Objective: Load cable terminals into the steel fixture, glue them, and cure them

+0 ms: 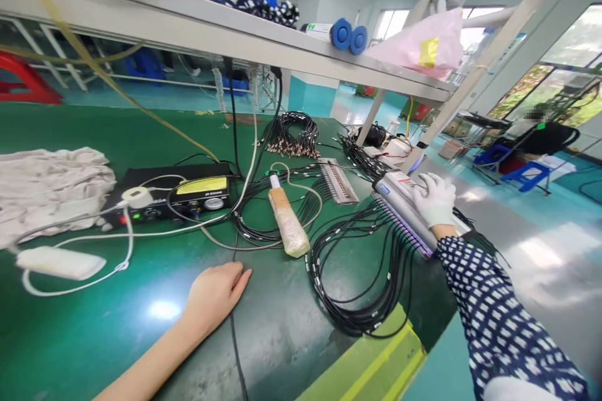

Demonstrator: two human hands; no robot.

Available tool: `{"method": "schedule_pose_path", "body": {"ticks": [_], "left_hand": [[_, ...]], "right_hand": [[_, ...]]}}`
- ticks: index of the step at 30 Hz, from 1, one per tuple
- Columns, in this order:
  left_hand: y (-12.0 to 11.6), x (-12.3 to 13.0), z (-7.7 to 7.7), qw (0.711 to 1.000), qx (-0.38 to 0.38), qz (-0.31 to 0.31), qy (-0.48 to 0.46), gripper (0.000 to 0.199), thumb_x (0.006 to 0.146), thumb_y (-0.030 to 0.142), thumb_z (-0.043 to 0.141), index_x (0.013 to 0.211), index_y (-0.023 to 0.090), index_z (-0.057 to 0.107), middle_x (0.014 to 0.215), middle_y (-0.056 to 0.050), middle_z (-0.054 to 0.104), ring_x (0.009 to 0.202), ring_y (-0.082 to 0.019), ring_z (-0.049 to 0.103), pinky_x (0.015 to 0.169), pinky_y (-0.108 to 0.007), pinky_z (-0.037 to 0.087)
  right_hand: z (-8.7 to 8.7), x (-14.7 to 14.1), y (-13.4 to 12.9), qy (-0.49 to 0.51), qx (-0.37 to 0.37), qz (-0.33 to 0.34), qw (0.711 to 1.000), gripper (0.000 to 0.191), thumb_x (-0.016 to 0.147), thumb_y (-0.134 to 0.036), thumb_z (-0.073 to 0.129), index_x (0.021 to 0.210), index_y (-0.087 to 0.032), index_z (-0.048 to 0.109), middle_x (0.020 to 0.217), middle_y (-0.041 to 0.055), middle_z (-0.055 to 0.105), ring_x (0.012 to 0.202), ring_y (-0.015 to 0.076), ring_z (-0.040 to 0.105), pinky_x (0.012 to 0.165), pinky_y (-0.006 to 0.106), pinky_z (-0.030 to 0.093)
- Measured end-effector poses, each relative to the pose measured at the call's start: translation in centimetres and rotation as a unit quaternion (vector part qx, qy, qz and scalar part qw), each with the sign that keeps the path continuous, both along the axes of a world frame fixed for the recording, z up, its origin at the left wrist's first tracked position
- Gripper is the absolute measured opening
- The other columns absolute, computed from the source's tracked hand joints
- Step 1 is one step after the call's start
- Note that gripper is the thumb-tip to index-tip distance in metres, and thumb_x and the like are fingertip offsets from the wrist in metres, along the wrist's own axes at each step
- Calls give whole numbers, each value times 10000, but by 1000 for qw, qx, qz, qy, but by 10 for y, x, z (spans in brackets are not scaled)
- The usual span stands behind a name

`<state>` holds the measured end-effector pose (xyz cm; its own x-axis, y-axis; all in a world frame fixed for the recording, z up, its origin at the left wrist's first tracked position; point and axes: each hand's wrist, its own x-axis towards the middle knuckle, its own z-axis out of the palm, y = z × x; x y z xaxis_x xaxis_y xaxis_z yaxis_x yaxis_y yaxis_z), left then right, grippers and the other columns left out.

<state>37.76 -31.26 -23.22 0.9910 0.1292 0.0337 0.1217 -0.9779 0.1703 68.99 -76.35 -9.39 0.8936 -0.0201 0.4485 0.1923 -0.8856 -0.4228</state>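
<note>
Under right hand (434, 199): elongated, purple-edged silver housing (403, 205).

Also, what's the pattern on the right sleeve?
Right sleeve: white, roughly square patches on dark navy; see the head view.

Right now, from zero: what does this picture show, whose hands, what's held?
No robot: one picture, from a camera worn on a person's head, looking forward and down at their two hands. The bare left hand rests on the glossy green tabletop, nothing visible in it. The white-gloved right hand lies on a long silver metallic bar; whether it grips is unclear. Black cables with white tags loop beside it. Also on the tabletop: a black box with a round gauge, a tan film-wrapped handle and a crumpled off-white cloth.
</note>
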Motion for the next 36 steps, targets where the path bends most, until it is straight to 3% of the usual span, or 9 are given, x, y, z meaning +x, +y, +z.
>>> {"method": "schedule_pose_path", "body": {"ticks": [4,7,10,15,21,25,30,32,36], "left_hand": [[-4,2,4,1000,-12,2,-4,423,1030,388,335,781,190,614,817,-99,710,790,-272,684,718,-341,415],[-6,4,5,1000,-14,-1,-5,411,1036,359,336,823,180,638,851,-106,718,829,-274,694,734,-342,424],[-5,5,5,1000,-18,-2,-13,386,1035,337,350,839,180,643,868,-101,723,845,-264,698,748,-340,436],[-5,5,9,997,-67,6,-32,305,1011,332,391,878,181,621,861,-99,726,841,-256,700,768,-337,451],[-9,5,12,990,-129,23,-46,254,973,344,437,1085,145,548,939,-152,727,885,-302,704,809,-378,480],[-7,-2,15,980,-180,19,-78,424,893,339,525,1253,121,478,995,-150,715,938,-314,703,832,-390,499],[-20,-19,24,960,-260,-2,-100,809,799,286,613,1507,184,234,1136,-103,685,989,-262,691,876,-351,505],[-35,-18,31,924,-364,23,-113,837,793,380,682,1499,193,273,1179,-131,674,1002,-292,687,859,-362,499],[-65,5,40,777,-607,81,-143,797,653,389,833,1326,190,455,1043,-107,684,909,-264,672,759,-315,508]], "right_hand": [[-44,11,95,89,-14,75,993,781,825,-511,710,1510,-281,416,1514,96,487,1388,333,454,1183,433,332],[-76,22,160,190,11,63,980,1138,580,-589,881,1513,-157,394,1457,229,504,1335,423,504,1152,524,367],[-84,28,190,243,48,29,968,1305,437,-526,948,1517,-107,347,1476,310,431,1367,477,451,1159,602,324],[-54,23,170,269,115,24,956,1217,427,-465,974,1458,-128,423,1473,302,441,1387,471,430,1137,633,353],[-49,-27,172,309,266,100,908,465,971,-567,568,1176,-157,646,1129,108,712,994,231,706,893,458,581],[-58,-84,185,269,346,133,889,313,821,-459,716,963,-181,688,913,99,767,838,269,751,759,411,629],[-43,-153,158,121,400,126,899,459,669,-458,795,1039,-240,632,1061,80,759,958,320,736,793,440,641],[-28,-177,154,13,375,122,919,441,708,-475,796,1053,-249,638,1083,77,744,1017,326,716,908,478,608],[16,-216,164,-177,344,105,916,421,786,-489,766,1109,-262,621,1144,109,710,1103,364,683,1028,562,541]]}}
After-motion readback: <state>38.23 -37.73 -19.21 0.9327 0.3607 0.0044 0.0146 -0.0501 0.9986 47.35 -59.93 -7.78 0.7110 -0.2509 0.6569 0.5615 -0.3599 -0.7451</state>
